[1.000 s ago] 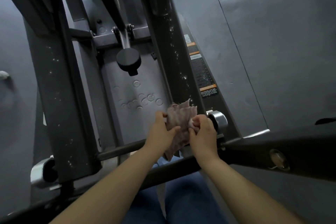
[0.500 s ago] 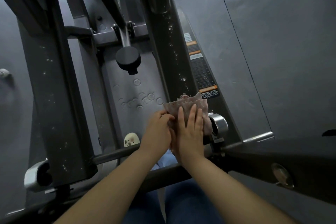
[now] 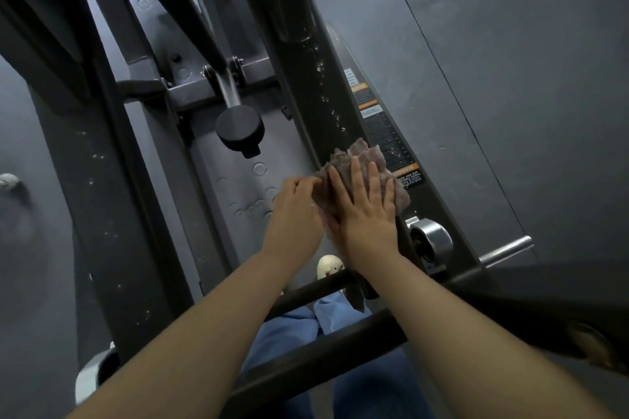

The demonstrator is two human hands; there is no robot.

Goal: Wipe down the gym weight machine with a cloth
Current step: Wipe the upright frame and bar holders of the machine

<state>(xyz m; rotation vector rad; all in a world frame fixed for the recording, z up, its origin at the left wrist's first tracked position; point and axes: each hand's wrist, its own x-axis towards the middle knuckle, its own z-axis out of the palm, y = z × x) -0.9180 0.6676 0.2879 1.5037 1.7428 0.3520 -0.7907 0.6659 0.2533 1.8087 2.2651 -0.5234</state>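
Two hands on one cloth (image 3: 366, 163): right hand (image 3: 366, 211) lies flat w/ straight fingers, pressing it onto the dark frame rail (image 3: 306, 85), probably to spread pressure for the wipe. Left hand (image 3: 295, 206) pinches the cloth's 9 o'clock edge, likely so it won't bunch. White specks run toward 12 o'clock, not yet wiped.

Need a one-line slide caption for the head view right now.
Right hand presses a pinkish cloth flat on the speckled frame rail while the left hand pinches its edge.
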